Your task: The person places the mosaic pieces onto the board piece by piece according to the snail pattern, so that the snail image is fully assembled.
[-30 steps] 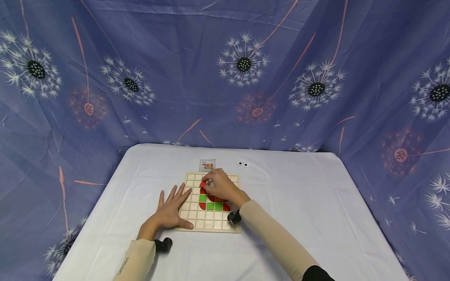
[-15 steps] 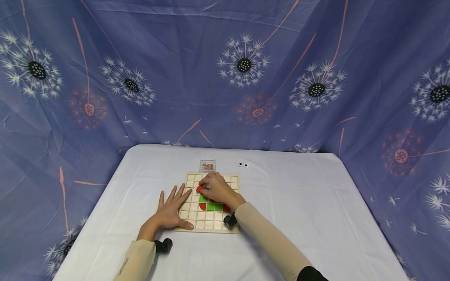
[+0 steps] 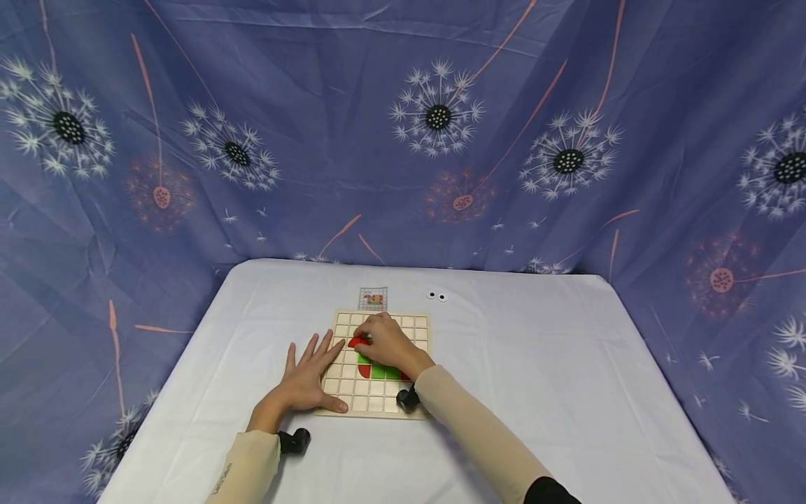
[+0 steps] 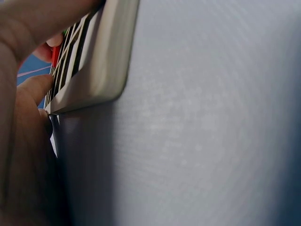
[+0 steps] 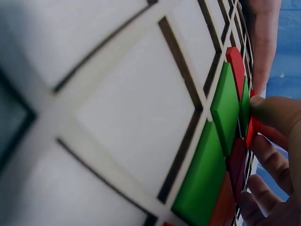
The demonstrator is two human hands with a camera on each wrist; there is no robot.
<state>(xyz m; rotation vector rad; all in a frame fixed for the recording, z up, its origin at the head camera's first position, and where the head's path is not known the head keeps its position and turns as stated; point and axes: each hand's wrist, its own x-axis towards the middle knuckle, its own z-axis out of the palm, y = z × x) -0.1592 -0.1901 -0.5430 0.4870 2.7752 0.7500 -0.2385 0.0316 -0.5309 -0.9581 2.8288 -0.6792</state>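
A wooden grid board [image 3: 376, 404] lies flat on the table. My left hand [image 3: 303, 383] rests on its left side with fingers spread. In the head view my right hand [image 3: 387, 341] is over the upper-middle cells, pinching a red piece [image 3: 356, 342] with a curved edge. The right wrist view shows the thumb on this red piece [image 5: 253, 126], beside the green square pieces [image 5: 225, 106]. A red curved piece [image 3: 364, 371] and more green squares [image 3: 384, 372] sit in the grid. My right hand partly hides the other pieces.
A small picture card [image 3: 373, 299] with a gridded design lies just behind the board. Two round eye pieces [image 3: 437, 296] lie behind and to the right of it. White cloth [image 3: 535, 350] covers the table, and a patterned blue curtain [image 3: 352, 140] hangs around it.
My right hand has moved left and toward me over the board, carrying the red piece from an upper cell to a spot further left. My left hand has stayed in place.
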